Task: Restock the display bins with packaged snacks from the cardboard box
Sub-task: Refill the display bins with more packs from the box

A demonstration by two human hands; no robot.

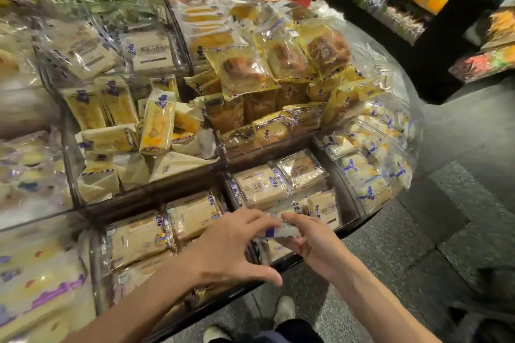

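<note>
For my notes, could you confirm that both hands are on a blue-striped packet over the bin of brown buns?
Not quite: the head view shows both the left hand and the right hand on the packet over the front bin of pale flat packets, not over the brown buns further back.
</note>
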